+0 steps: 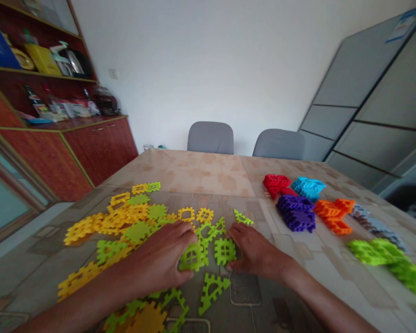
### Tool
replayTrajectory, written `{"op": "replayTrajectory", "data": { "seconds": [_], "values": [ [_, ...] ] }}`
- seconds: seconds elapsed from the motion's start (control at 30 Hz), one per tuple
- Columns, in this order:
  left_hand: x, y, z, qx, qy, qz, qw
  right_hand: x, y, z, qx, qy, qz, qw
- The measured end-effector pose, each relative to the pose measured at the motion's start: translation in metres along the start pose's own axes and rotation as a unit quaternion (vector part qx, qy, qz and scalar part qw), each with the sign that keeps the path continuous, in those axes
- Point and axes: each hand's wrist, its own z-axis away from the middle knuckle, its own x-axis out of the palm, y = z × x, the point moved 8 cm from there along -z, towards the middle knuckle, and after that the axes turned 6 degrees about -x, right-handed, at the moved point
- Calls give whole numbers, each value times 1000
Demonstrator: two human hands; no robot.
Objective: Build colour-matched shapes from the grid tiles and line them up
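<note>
Near the middle of the table, my left hand (164, 253) is closed around the left side of green window-patterned plastic building pieces (193, 257), which look stacked. My right hand (254, 249) pinches the right edge of another green square window piece (225, 251), with thumb below and fingers above. A narrow gap separates the two. Just beyond my hands lie green triangular and square pieces (206, 230) and a small green triangle (243, 217). Closer to me rests a larger green triangle (213, 290). My left forearm partly covers a mixed pile of yellow pieces (116, 217) and green ones.
On the right of the patterned tablecloth (225, 171) are groups of red (276, 184), light blue (308, 186), purple (296, 212), orange (334, 213), grey (377, 224) and green pieces (384, 254). Two grey chairs (211, 137) stand at the far edge.
</note>
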Motion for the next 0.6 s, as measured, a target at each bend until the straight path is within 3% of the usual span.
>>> {"op": "replayTrajectory", "data": {
  "seconds": [0.17, 0.37, 0.47, 0.6],
  "values": [
    [1, 35, -25, 46, 56, -17, 997, -12, 13, 14, 19, -44, -36, 998],
    [26, 61, -55, 83, 34, -35, 995, -39, 48, 33, 83, 11, -19, 996],
    [22, 62, -47, 83, 41, -29, 995, -43, 38, 29, 49, 35, -27, 998],
    [22, 67, 2, 142, 36, 8, 989, -25, 4, 12, -30, 19, -52, 998]
  ]
}}
